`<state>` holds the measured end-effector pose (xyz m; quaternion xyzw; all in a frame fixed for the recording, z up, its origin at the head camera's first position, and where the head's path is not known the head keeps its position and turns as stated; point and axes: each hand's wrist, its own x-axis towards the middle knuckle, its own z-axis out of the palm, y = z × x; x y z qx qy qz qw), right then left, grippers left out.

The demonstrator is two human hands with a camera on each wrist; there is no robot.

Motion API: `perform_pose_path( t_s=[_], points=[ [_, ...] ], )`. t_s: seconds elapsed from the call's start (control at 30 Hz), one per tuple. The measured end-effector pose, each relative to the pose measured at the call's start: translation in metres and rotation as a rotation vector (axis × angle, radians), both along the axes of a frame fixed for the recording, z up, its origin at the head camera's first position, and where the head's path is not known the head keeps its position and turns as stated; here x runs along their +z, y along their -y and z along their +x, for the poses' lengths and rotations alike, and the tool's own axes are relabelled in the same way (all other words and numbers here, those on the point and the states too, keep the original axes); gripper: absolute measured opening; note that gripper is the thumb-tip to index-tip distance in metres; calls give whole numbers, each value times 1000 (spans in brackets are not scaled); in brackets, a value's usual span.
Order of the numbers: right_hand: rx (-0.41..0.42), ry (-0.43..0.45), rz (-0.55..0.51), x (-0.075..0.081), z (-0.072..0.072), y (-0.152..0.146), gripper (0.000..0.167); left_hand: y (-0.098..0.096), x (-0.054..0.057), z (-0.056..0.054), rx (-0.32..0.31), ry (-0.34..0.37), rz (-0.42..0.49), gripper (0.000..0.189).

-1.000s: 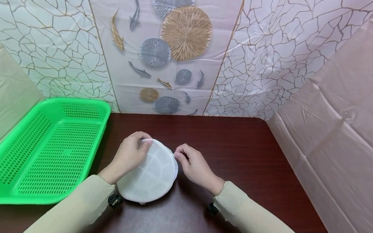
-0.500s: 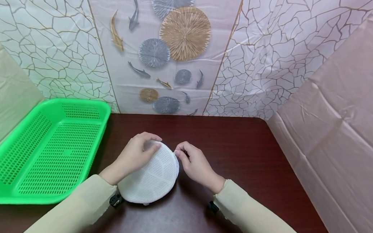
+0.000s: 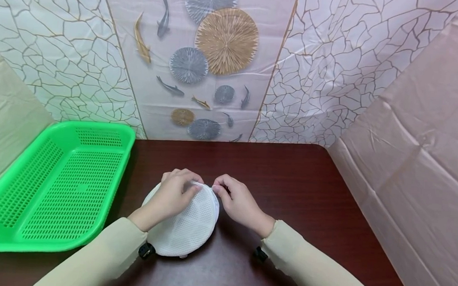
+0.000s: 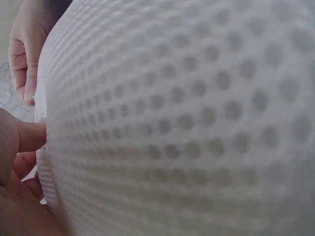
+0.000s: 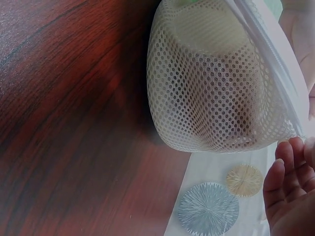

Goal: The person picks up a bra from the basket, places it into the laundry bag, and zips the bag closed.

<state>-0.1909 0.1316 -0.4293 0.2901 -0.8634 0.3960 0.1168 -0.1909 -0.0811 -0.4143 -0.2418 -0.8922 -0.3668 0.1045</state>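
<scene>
A round white mesh laundry bag [image 3: 191, 231] stands on the table, its flat face towards me and tilted. In the right wrist view a white zipper [image 5: 278, 59] runs round its rim, and a pale rounded shape shows through the netting. My left hand [image 3: 171, 196] pinches the upper rim, thumb on the near face and fingers behind. Close by on the right, my right hand [image 3: 242, 206] pinches the bag's edge at the zipper with thumb and forefinger; the zipper pull itself is too small to make out. The bag's mesh face [image 4: 172, 123] fills most of the left wrist view.
At the left lies a green plastic basket [image 3: 125, 171] with slotted walls and nothing in it. The dark red wooden table [image 3: 289, 200] ends at a patterned cloth backdrop [image 3: 228, 41]. A plain cloth [image 3: 424, 143] hangs along the right side.
My left hand has slid right along the rim, nearer the right hand. The bag has shifted slightly down and right. My right hand has barely moved and keeps its pinch.
</scene>
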Motion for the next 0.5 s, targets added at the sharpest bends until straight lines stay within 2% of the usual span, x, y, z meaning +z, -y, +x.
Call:
perform_pose_path(
  t_s=[0.3, 0.5],
  points=[
    [-4, 15, 0, 0, 0, 1, 5, 1, -2, -1, 34, 9, 37, 6],
    [-4, 21, -4, -2, 0, 0, 4, 4, -2, -3, 85, 40, 69, 6]
  ],
)
